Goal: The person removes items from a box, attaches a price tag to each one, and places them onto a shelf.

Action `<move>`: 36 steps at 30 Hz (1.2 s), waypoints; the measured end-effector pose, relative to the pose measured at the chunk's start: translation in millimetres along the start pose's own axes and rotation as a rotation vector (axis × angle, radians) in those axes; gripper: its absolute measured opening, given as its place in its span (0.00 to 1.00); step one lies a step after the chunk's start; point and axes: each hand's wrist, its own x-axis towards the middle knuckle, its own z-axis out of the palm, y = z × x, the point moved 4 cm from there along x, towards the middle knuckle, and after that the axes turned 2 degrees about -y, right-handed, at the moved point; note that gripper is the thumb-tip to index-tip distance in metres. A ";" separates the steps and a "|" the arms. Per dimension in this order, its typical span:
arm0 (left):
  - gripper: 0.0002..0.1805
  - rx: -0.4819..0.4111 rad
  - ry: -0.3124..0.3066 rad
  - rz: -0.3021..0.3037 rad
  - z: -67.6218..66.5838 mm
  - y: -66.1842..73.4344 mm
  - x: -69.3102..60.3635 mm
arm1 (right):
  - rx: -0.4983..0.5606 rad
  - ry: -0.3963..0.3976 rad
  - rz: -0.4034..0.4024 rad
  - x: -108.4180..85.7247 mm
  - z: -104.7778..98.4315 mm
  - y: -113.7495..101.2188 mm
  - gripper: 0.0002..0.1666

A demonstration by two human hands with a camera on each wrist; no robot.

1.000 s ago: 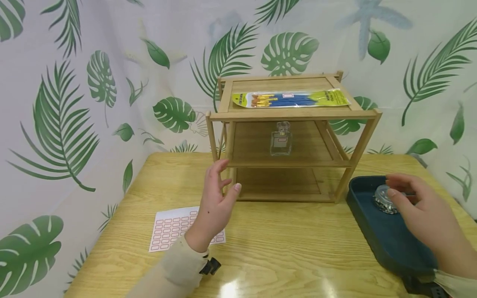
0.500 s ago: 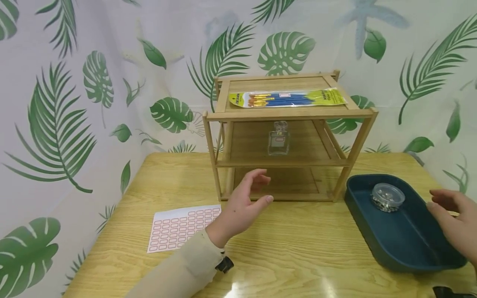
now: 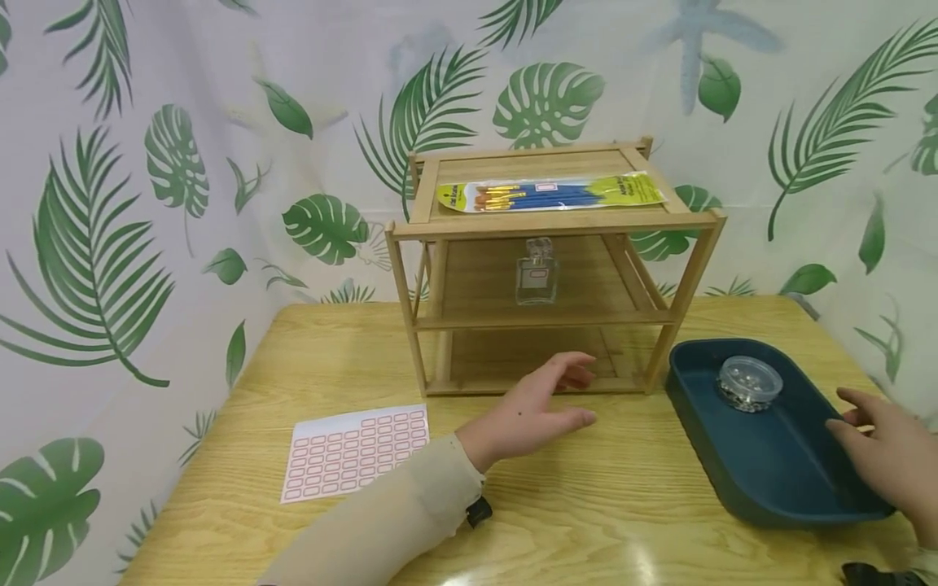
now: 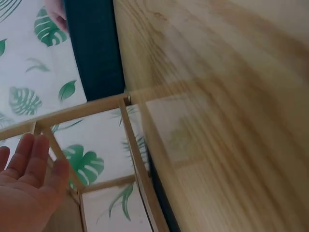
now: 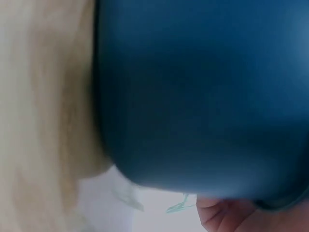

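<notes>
Your left hand [image 3: 529,413] is left of the tray [image 3: 777,464], your right hand [image 3: 888,449] at its right edge, both with thumb and fingers apart; the jar [image 3: 751,382] sits inside, presumably to stay contained.

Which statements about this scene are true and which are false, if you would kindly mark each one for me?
1. The clear glass bottle stands on the middle shelf of the wooden rack. True.
2. The left hand is gripping that bottle. False: it hovers in front of the rack, holding nothing.
3. The packet of paintbrushes lies on the rack's top shelf. True.
4. The round container sits outside the blue tray. False: it is inside the tray.
5. The label sheet lies on the table. True.
6. In the head view, the tray is left of the rack. False: it is to the right.
</notes>
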 end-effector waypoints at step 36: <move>0.53 0.198 -0.520 -0.074 132.3 35.5 198.8 | -0.021 -0.087 -0.027 -25.5 0.9 -0.1 0.25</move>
